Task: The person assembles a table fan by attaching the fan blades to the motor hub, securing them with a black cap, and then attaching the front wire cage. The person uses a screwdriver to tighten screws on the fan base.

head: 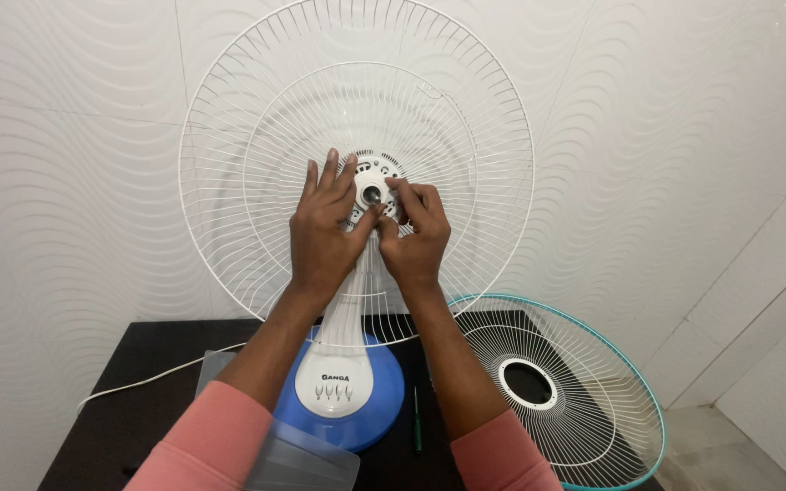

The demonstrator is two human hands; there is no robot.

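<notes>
At the centre of the frame, a white rear fan guard (256, 136) is seen standing upright on a blue and white fan base (343, 386), which rests on a dark table (152, 364). The left hand (322, 232) is laid flat against the guard's hub, fingers spread and gripping nothing. The right hand (416, 238) is pinched with its fingertips on a small white nut (372, 192) at the hub's middle. In the lower right, a second guard with a teal rim (593, 364) is propped against the table edge. A green screwdriver (417, 420) is seen lying just right of the base, and a white cord (152, 377) trails to the left.
</notes>
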